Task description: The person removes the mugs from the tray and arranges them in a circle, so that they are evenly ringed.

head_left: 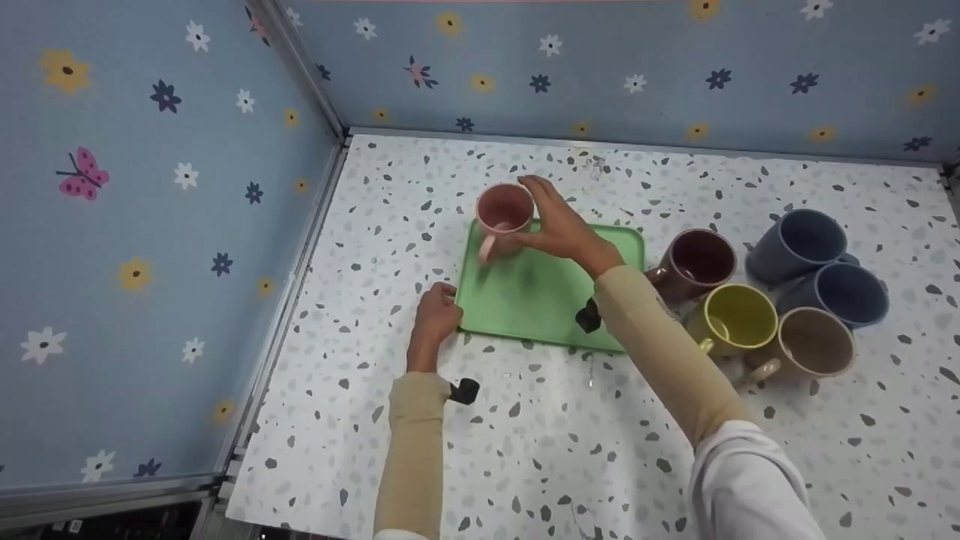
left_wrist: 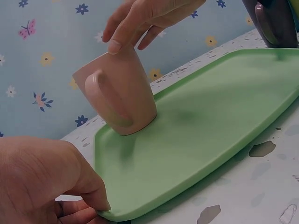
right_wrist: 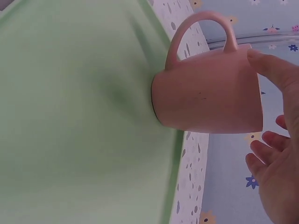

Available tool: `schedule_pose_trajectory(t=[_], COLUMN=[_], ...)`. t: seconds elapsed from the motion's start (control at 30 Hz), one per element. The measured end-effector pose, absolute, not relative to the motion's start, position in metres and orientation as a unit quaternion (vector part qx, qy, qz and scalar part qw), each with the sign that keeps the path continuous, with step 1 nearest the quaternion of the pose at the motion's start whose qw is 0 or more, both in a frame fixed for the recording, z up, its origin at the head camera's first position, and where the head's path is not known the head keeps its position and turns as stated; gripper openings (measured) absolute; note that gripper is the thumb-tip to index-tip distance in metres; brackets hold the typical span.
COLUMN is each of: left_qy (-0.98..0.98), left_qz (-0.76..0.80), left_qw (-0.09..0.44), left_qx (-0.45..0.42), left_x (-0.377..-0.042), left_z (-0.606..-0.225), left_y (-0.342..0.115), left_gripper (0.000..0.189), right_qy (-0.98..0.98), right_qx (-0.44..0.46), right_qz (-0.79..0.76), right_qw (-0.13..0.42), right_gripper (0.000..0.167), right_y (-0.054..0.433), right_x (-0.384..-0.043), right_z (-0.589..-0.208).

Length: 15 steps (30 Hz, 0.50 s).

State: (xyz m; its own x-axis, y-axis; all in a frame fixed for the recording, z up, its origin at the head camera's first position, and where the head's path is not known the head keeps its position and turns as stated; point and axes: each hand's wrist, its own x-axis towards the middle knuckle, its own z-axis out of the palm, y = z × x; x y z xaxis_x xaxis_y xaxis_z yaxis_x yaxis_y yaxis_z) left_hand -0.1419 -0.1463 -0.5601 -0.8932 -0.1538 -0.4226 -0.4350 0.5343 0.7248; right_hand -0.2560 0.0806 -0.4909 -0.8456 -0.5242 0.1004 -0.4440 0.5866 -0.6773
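Note:
A pink mug (head_left: 495,238) stands over the far left corner of a green tray (head_left: 540,300), its handle (left_wrist: 100,88) toward the person. At its rim is my right hand (head_left: 559,229), thumb on the near side and fingers round the far side. In the right wrist view the mug's base (right_wrist: 156,100) is right at the tray's surface. My left hand (head_left: 437,319) pinches the tray's near left corner, thumb on top of the rim in the left wrist view and fingers curled below.
Right of the tray several mugs stand close together: a maroon one (head_left: 679,281), a yellow one (head_left: 739,319), a beige one (head_left: 817,341) and two blue ones (head_left: 780,259). The speckled table (head_left: 525,450) meets flowered walls (head_left: 600,67) at the back and left.

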Motion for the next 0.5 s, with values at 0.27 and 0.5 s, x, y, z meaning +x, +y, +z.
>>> schedule_pose_trajectory(t=[0.27,0.5], left_qy=[0.855,0.859], left_qz=[0.462,0.455], left_qw=[0.166,0.160], left_qx=[-0.167,-0.171], left_x=[-0.142,-0.142], left_z=[-0.559,-0.559], left_y=[-0.147,-0.147], left_gripper=[0.045,0.044], right_qy=[0.886,0.879], right_qx=[-0.273,-0.273], right_qz=[-0.365,-0.370], right_qw=[0.085,0.126], right_gripper=[0.099,0.106], right_y=[0.072,0.062], right_x=[-0.265,-0.269], right_z=[-0.487,-0.489])
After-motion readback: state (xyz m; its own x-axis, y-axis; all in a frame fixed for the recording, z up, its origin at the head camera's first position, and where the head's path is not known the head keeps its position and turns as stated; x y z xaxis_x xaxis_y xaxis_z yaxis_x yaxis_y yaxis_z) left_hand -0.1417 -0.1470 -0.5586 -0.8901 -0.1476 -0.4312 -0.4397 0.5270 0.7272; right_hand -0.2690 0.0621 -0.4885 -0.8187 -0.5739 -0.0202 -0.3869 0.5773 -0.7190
